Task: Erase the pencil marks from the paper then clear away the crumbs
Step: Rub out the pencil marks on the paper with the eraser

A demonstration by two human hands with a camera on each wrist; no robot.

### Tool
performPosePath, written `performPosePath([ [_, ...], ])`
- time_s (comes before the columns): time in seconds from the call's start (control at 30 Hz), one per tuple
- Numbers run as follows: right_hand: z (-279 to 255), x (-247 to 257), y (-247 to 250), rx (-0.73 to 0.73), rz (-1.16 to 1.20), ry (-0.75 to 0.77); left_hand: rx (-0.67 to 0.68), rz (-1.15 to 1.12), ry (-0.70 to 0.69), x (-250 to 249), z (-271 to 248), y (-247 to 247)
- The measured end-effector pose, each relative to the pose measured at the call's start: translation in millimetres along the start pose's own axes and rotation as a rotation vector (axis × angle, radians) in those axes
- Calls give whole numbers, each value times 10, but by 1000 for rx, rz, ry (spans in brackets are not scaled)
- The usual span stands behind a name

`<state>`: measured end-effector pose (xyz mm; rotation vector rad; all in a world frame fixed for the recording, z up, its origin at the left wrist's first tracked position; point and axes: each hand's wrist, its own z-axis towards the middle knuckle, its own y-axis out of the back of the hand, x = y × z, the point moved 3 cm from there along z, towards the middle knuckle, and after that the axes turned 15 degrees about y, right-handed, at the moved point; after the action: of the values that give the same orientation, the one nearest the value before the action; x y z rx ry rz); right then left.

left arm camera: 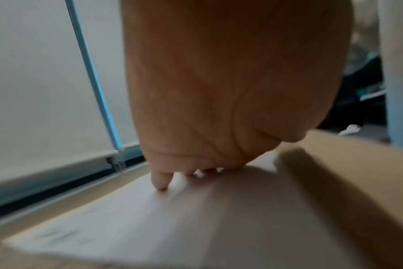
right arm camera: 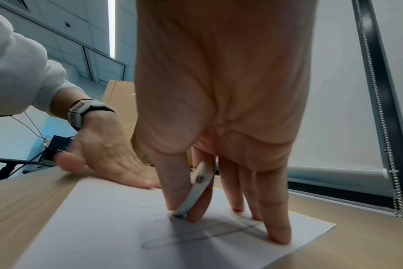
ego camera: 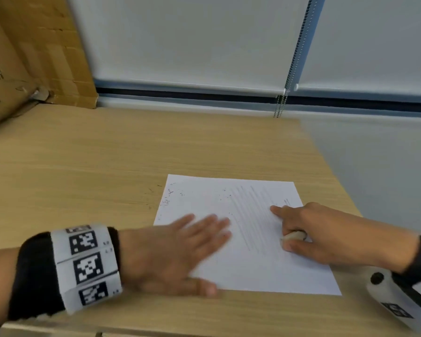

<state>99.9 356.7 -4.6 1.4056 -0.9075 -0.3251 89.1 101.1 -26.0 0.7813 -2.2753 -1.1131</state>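
Eraser [ego camera: 294, 236] mostly covered by right hand [ego camera: 326, 233] in head view; only a pale end is seen. Paper [left arm camera: 131, 223] blurred in left wrist view, marks unreadable; its near part is shadowed under left hand [left arm camera: 219, 81]. Crumbs [ego camera: 167, 201] too small to be counted. Cardboard box [ego camera: 32, 57] cut off at left edge.

White paper [ego camera: 253, 263] showing grey pencil marks [ego camera: 250, 215] in slanted lines; dark crumbs [ego camera: 167, 201] speckling its far-left corner; off-white eraser [right arm camera: 199, 189]; light wood-grain worktop [ego camera: 83, 166]; brown cardboard box [ego camera: 34, 45].
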Motion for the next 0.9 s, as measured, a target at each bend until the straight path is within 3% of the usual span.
performPosePath([
  [0.07, -5, -26, -11, 4, 12, -13, 27, -4, 147, 235, 40, 18],
  [0.13, -7, -37, -6, -9, 9, -19, 10, -15, 187, 302, 82, 55],
  [0.27, -1, -41, -8, -18, 22, -15, -121, 52, -151, -179, 83, 106],
  [0.33, 0, -42, -12, -15, 16, -10, -129, 66, -223, -300, 74, 71],
  [0.53, 40, -75, -56, 31, -38, -24, 3, -56, 235, 301, 275, 176],
  [0.6, 57, -86, -53, 41, -76, -46, -70, -59, 225, 304, 407, 291],
  [0.7, 66, -79, -45, 29, -98, -47, -198, 9, 19, -12, 601, 440],
  [0.77, 67, -63, -33, 21, -101, -46, -199, 37, -88, -196, 691, 445],
  [0.83, 80, -55, -28, 51, -104, -75, -148, -14, -65, -161, 711, 394],
  [0.9, 79, -60, -32, 61, -111, -96, -81, -85, 76, 76, 668, 336],
])
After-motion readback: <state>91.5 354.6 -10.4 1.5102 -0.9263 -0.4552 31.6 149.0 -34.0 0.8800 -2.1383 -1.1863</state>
